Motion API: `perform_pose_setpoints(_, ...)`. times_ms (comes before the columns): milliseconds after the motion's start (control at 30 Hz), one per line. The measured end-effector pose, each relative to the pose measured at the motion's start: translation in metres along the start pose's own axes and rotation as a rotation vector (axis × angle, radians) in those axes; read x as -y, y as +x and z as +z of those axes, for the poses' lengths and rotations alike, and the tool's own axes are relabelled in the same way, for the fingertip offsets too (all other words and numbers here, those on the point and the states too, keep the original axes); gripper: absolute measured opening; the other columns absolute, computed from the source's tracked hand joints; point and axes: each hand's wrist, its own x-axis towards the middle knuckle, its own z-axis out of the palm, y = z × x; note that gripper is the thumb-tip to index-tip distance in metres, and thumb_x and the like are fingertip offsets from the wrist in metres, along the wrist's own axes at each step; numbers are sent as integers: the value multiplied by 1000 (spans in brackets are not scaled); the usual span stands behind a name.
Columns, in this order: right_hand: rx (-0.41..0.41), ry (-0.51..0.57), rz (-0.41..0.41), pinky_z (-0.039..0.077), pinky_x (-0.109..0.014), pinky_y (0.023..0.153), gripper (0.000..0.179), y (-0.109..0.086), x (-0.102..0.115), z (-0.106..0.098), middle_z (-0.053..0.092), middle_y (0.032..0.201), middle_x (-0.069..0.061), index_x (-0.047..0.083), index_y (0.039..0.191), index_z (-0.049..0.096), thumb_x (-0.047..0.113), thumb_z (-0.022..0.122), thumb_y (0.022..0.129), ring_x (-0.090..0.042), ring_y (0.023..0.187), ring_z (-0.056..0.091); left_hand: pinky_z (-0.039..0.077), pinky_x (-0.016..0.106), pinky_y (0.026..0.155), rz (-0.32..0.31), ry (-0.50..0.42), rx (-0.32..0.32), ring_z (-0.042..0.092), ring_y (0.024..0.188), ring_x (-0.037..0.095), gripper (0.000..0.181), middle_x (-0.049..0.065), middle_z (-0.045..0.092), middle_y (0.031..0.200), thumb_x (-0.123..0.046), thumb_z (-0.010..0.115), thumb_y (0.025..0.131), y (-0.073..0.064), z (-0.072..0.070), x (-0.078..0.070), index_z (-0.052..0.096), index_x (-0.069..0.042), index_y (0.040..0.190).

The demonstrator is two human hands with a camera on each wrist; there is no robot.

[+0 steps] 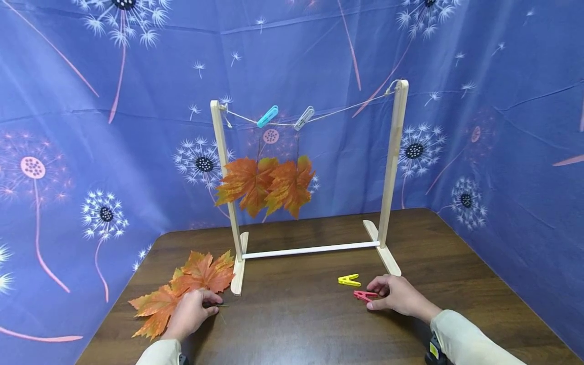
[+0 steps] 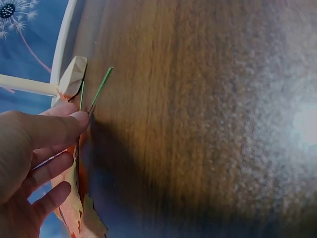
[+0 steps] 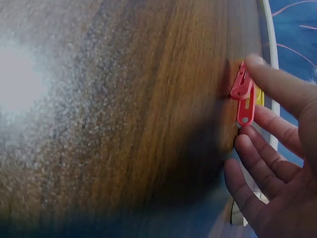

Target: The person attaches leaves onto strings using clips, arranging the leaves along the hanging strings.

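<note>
Head view, left hand pinching a thin leaf stem, by orange leaves on the brown table, right hand at a red clip — can't tell if gripping — near a yellow clip

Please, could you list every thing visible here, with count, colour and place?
Cloth: 1, blue with dandelions, background
Table: 1, brown, before the cloth
Stand: 1, pale wood with white crossbar, on the table
String: 1, whitish, across the stand's top
Upper clips: 2, turquoise and white-grey, on the string
Hanging leaves: 2, orange-yellow, below the upper clips
Table leaves: at least 2, orange, on the table's left
Yellow clip: 1, yellow, on the table's right
Red clip: 1, red, in front of the yellow clip
Wrist devices: 2, dark, at the wrists
Sleeves: 2, pale, bottom edge
Left hand: 1, bare, pinching a leaf stem
Right hand: 1, bare, at the red clip
</note>
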Motion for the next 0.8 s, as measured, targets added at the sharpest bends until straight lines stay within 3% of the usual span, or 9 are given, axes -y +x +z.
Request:
perform_pose_setpoints(267,-5,-55,26,43,-25,63,27,1,0,6,59,79,4,10,87,70,15,92,72,-7,71,51,51,41,76,34,68,-14,64,80,16,26,-10,65,82,-2,86,74,-3,3,1,71,-23,70)
perform_pose_setpoints(500,0,-72,13,41,-24,61,23,1,0,4,57,77,5,12,85,69,14,90,75,-5,70,49,48,38,71,58,79,-20,56,74,8,29,-12,59,77,-1,84,78,0,2,-2,66,-23,70)
perform_pose_setpoints(800,34,36,2,45,-25,60,17,3,4,-7,63,79,3,8,93,70,13,82,83,-7,70,56,46,30,60,210,38,-9,54,66,-1,20,-14,65,73,-2,79,84,9,-10,-8,67,-18,79)
